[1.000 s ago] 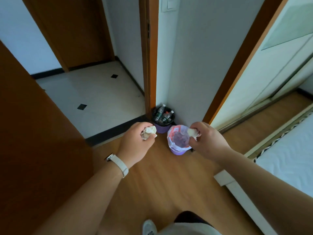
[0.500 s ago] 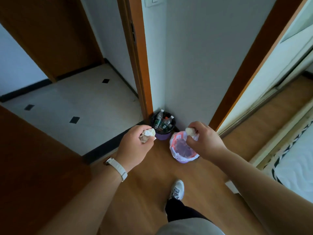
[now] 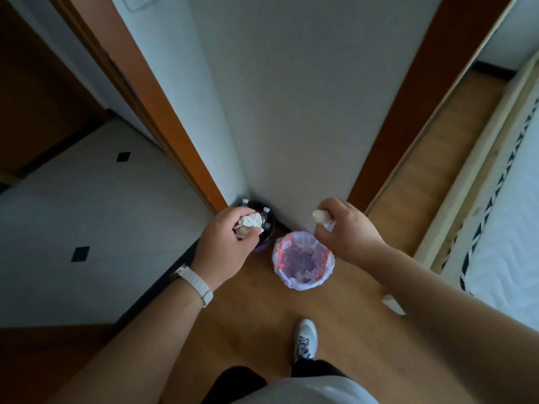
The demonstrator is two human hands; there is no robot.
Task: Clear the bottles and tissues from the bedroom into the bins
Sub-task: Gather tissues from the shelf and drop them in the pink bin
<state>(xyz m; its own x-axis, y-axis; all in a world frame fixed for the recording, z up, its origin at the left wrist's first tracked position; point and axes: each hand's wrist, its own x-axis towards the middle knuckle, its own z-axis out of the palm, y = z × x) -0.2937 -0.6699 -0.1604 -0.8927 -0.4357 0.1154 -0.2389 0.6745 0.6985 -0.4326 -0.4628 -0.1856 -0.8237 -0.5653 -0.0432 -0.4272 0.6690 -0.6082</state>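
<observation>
Two small bins stand on the wooden floor against the wall corner. The purple bin with a white and red liner bag holds some tissues at its bottom. Behind it to the left, the dark bin with bottles is partly hidden by my left hand, which is shut on a crumpled white tissue. My right hand grips another crumpled tissue just above and right of the lined bin's rim.
An orange door frame rises left of the bins, with tiled hallway floor beyond. A mattress on a bed frame lies at the right. My shoe is on the floor below the bins.
I have stepped closer, so the bins now lie more directly beneath my hands. Both hands still hold their tissues; the left one now covers part of the dark bin.
</observation>
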